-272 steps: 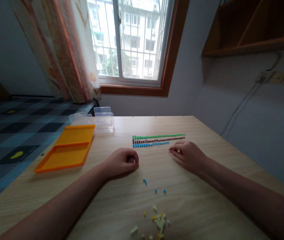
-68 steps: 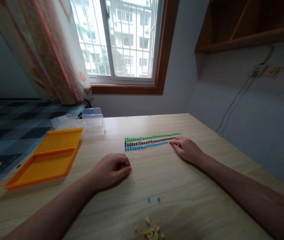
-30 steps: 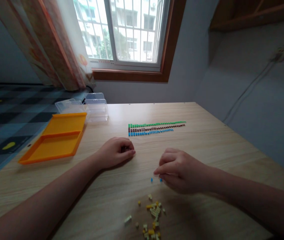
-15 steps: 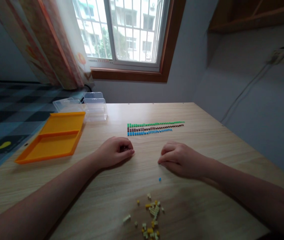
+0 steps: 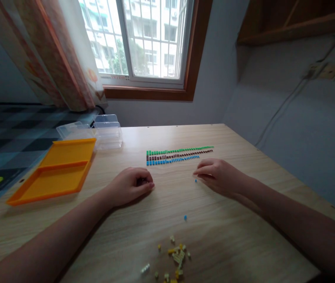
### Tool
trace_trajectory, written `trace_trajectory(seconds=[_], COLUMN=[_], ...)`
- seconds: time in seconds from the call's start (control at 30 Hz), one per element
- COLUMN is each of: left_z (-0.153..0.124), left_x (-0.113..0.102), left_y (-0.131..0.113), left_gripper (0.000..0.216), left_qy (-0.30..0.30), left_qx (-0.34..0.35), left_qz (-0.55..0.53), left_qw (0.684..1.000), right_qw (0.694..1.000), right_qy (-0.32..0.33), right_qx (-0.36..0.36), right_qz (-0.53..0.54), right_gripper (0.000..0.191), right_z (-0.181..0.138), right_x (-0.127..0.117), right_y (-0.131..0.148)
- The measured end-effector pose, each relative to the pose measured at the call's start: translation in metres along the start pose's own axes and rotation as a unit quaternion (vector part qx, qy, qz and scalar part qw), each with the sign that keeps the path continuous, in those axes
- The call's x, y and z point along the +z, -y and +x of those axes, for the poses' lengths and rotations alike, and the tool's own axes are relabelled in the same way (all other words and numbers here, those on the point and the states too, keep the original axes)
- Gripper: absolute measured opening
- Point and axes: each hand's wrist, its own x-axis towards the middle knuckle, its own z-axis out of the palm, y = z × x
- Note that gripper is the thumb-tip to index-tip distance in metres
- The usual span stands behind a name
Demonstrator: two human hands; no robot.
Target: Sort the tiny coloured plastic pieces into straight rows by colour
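My left hand [image 5: 132, 185] rests on the table with its fingers curled in. Dark shadow fills the hollow of that hand, so anything inside cannot be made out. My right hand [image 5: 218, 176] is held low over the table, thumb and fingers a little apart. Just below its fingertips lies a tiny blue brick [image 5: 196, 181]. Another blue brick [image 5: 185, 217] sits alone nearer to me. Beyond the hands run three rows of tiny bricks: a green row [image 5: 182, 150], a dark brown row [image 5: 180, 155] and a blue row [image 5: 173, 160], the blue one shortest.
Loose yellow and cream bricks [image 5: 178, 257] are scattered at the near side of the table. An open orange case [image 5: 61, 177] lies at the left, with clear plastic boxes [image 5: 108, 135] behind it. A window [image 5: 152, 43] and a wall bound the table's far side.
My right hand has moved away from me and slightly right, and its pinch has loosened. A blue brick now shows under its fingertips. My left hand stays put; the view has shifted slightly.
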Motion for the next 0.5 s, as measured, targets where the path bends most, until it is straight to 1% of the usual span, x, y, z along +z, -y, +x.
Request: trace_trajectory(seconds=[0.1, 0.23, 0.3, 0.4, 0.5], left_z=[-0.001, -0.001, -0.001, 0.000, 0.000], left_x=[0.000, -0.001, -0.001, -0.001, -0.001], left_y=[0.001, -0.001, -0.002, -0.002, -0.001], left_gripper=[0.027, 0.027, 0.027, 0.028, 0.027], left_qy=[-0.001, 0.000, 0.001, 0.005, 0.006], left_qx=[-0.001, -0.008, -0.011, -0.013, -0.016], left_qz=[0.000, 0.003, 0.002, -0.002, -0.001], left_qw=[1.000, 1.000, 1.000, 1.000, 1.000], right_qw=[0.999, 0.996, 0.996, 0.996, 0.995], right_qy=[-0.015, 0.005, 0.020, 0.044, 0.046], right_qx=[0.040, 0.087, 0.090, 0.084, 0.084], right_qz=[0.006, 0.024, 0.022, 0.004, -0.025], right_gripper=[0.021, 0.014, 0.013, 0.016, 0.018], right_z=[0.000, -0.001, -0.001, 0.000, 0.000], right_x=[-0.003, 0.001, 0.005, 0.008, 0.008], right_y=[0.000, 0.008, 0.013, 0.015, 0.005])
